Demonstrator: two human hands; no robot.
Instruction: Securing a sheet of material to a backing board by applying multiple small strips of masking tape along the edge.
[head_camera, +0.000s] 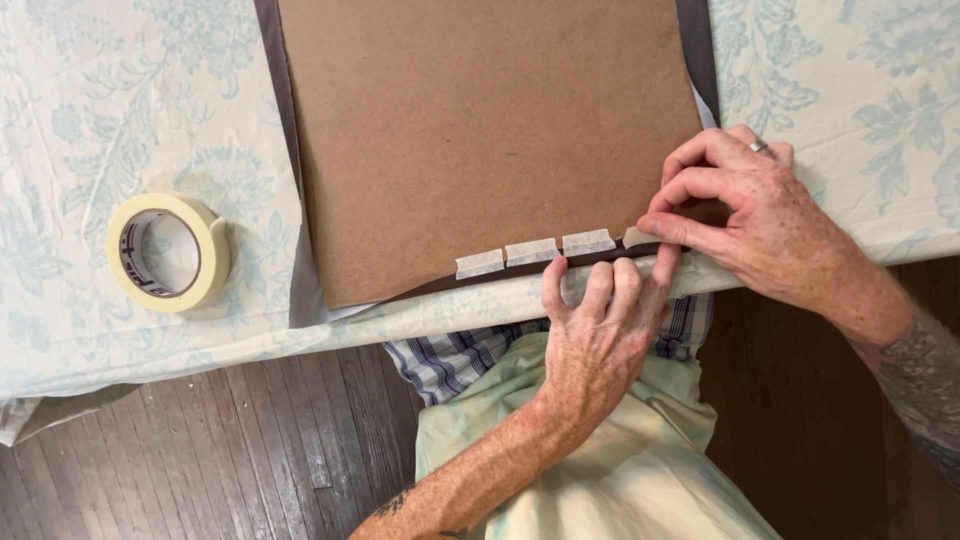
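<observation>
A brown hardboard panel (490, 130) lies on a dark grey sheet (296, 300) on the table. Three short strips of cream masking tape (531, 252) bridge the panel's near edge and the grey sheet. My left hand (600, 330) curls its fingers up over the table's front edge, fingertips pressing the grey sheet just below the strips. My right hand (755, 220), a ring on one finger, presses a fourth piece of tape (636, 237) down at the panel's near right corner with thumb and forefinger.
A roll of cream masking tape (168, 251) lies flat at the left on the pale floral tablecloth (120, 100). The table's front edge runs across the view; dark wooden floorboards (230, 450) and my lap lie below it.
</observation>
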